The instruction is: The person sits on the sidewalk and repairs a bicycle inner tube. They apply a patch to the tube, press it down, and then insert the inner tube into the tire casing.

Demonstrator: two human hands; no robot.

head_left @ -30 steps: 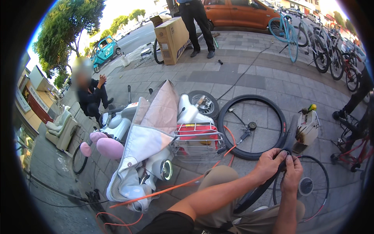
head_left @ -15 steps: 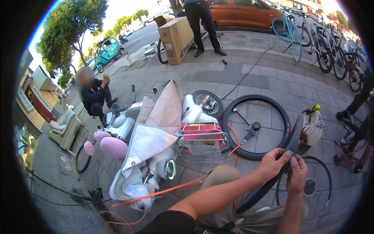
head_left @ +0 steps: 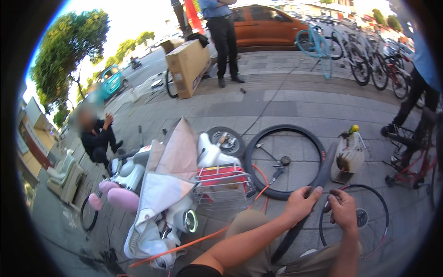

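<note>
A loose black bicycle tyre (head_left: pixel 295 237) stands on edge before my knees. My left hand (head_left: pixel 301 204) is closed on its upper part, thumb toward the right. Just right of the tyre, my right hand (head_left: pixel 344 211) is raised, its fingers curled in toward the thumb. A small gap separates it from the tyre, and whatever its fingertips may hold is too small to make out. Beyond my hands another black tyre (head_left: pixel 320 147) lies flat on the paving, with a gauge on a hose (head_left: pixel 284 160) inside its ring. A spoked wheel (head_left: pixel 386 210) lies to my right.
At left, a white scooter (head_left: pixel 187 196) with a wire basket (head_left: pixel 221 189) and quilted cover (head_left: pixel 161 184) lies on its side. An orange hose (head_left: pixel 203 239) crosses the ground. A cut-open plastic container (head_left: pixel 346 161) stands at right. People, a cardboard box (head_left: pixel 182 69) and parked bicycles (head_left: pixel 360 60) are beyond.
My right hand has come away from the tyre and from my left hand, which it was touching. My left hand keeps hold. The view has shifted, moving the scene left and slightly down.
</note>
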